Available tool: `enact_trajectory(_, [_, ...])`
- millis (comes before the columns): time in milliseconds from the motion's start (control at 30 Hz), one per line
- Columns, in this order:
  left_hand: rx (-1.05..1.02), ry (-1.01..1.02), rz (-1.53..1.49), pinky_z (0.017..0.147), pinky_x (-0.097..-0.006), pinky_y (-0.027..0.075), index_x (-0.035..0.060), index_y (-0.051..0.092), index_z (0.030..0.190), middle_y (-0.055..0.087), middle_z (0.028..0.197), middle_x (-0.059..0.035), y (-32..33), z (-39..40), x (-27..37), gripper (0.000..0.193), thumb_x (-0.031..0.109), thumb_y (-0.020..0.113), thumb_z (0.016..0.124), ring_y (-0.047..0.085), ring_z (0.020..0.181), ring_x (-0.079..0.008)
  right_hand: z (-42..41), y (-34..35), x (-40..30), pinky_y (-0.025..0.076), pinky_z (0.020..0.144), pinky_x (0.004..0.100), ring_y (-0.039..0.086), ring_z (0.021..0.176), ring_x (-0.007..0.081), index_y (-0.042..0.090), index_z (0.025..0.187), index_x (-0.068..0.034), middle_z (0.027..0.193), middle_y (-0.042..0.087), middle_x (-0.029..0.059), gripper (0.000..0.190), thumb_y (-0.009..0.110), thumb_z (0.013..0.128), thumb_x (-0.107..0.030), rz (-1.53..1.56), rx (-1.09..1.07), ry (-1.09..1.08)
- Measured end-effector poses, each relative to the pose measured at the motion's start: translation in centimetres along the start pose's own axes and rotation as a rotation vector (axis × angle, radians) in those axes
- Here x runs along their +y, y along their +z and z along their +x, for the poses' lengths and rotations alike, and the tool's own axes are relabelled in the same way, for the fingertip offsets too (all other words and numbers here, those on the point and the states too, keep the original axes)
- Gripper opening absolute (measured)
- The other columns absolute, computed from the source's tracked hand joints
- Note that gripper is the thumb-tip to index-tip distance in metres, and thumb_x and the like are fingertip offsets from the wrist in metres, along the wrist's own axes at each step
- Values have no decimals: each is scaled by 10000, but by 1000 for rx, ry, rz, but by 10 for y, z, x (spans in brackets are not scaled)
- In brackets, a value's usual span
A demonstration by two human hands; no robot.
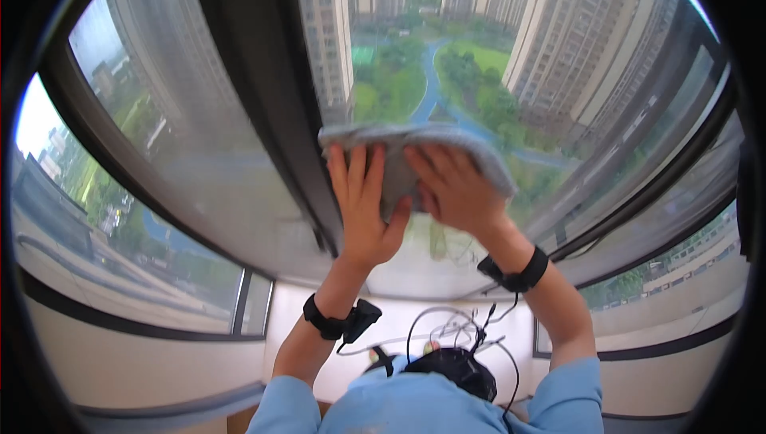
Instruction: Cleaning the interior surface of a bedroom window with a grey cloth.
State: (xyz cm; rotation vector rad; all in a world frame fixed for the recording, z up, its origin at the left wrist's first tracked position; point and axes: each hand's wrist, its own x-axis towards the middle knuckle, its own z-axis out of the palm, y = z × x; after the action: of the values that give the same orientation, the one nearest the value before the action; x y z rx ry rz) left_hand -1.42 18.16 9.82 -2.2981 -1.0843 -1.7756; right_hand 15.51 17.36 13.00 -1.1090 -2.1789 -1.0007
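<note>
A folded grey cloth (pixel 395 171) lies flat against a window pane (pixel 383 90). My left hand (pixel 365 212) presses on the cloth's left part, fingers spread and pointing up, close to a dark window frame bar (pixel 257 63). My right hand (pixel 458 188) rests on the cloth's right part with its fingers angled up and left; its thumb side faces my left hand. Neither hand is curled round the cloth. Each wrist wears a black strap with a small device, and a cable runs from the right one.
More window panes (pixel 197 165) curve round on both sides in dark frames. Black cables (pixel 419 320) and a black bag-like item (pixel 455 368) are near my chest, above a white surface (pixel 395 275). Tall buildings and greenery show outside, far below.
</note>
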Motion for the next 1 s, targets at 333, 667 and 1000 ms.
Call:
enact_trajectory(333, [518, -839, -2251, 1092, -439, 236, 141, 598, 1091, 569, 1233, -41, -114, 46, 14, 290, 249, 443, 871, 450, 1208, -242, 20, -9, -12, 330, 1049, 392, 414, 1286, 231, 565, 1255, -205, 1386, 451, 55, 438, 522, 820, -219, -41, 165, 107])
enact_trajectory(667, [470, -799, -2306, 949, -404, 406, 43, 556, 995, 578, 1083, -137, -133, 43, 31, 258, 226, 418, 876, 541, 1033, -261, 29, -26, -21, 323, 1058, 399, 406, 1286, 271, 547, 1253, -129, 1375, 447, 101, 457, 539, 800, -187, 38, 126, 70])
enact_trajectory(1000, [58, 176, -172, 566, -312, 483, 76, 607, 737, 587, 787, -88, -66, 21, 33, 142, 10, 581, 614, 586, 672, -245, 100, -89, -14, 340, 1057, 327, 404, 1284, 222, 535, 1265, -99, 1384, 441, 67, 520, 595, 765, -229, 66, 179, -50])
